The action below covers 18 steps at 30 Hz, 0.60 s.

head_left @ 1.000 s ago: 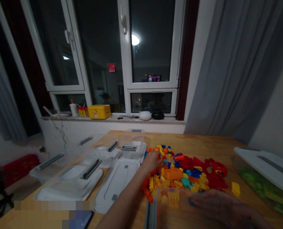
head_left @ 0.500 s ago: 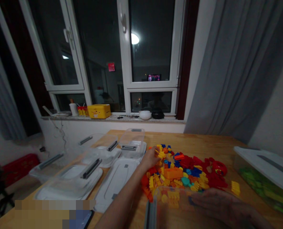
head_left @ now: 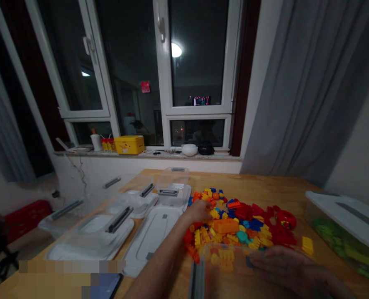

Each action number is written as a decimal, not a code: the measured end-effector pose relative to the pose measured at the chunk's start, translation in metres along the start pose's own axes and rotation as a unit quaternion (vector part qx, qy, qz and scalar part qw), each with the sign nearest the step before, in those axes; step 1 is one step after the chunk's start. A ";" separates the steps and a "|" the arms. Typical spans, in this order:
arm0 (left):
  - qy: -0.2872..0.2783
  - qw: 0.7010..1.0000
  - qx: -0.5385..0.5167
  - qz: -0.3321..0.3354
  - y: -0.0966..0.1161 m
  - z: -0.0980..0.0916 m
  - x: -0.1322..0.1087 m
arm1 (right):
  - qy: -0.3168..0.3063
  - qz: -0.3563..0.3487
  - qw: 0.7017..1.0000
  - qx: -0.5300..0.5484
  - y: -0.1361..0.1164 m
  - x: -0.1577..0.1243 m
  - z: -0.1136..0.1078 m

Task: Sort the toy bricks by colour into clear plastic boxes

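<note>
A heap of plastic building bricks point(head_left: 237, 226) in red, yellow, orange and blue covers the wooden table point(head_left: 259, 185). My left hand point(head_left: 199, 211) reaches into the near left part of the heap, fingers bunched among the bricks; whether it holds one is hidden. A large orange brick point(head_left: 226, 226) lies just to its right. My right hand point(head_left: 284, 265) rests at the near end of a clear plastic box point(head_left: 223, 261), with fingers against its wall. Several yellow bricks show through that box.
Clear plastic boxes point(head_left: 172, 187) and white lids point(head_left: 151, 241) stand left of the heap. A lidded box of green bricks point(head_left: 343, 232) sits at the right. A yellow tin point(head_left: 129, 145) stands on the windowsill beyond the table.
My left hand has moved slightly nearer and lower into the heap. My right hand and the clear box stay in the same place.
</note>
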<state>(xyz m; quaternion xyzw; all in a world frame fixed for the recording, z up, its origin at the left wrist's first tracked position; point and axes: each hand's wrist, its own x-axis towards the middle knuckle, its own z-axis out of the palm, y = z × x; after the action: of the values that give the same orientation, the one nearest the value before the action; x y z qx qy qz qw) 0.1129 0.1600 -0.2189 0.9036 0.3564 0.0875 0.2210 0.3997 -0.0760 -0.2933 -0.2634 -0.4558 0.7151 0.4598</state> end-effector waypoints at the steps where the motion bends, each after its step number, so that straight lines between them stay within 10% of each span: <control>1: -0.002 1.000 -0.004 0.004 0.000 0.001 0.000 | -0.002 0.002 1.000 -0.005 0.001 -0.001 -0.003; 18: -0.063 0.993 0.096 -0.002 0.007 0.004 0.000 | 0.005 0.008 1.000 0.005 -0.003 -0.001 0.005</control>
<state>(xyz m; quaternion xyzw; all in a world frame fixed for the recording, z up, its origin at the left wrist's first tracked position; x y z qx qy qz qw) 0.1178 0.1541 -0.2189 0.9235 0.3507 -0.0048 0.1554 0.3980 -0.0783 -0.2881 -0.2684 -0.4477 0.7200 0.4573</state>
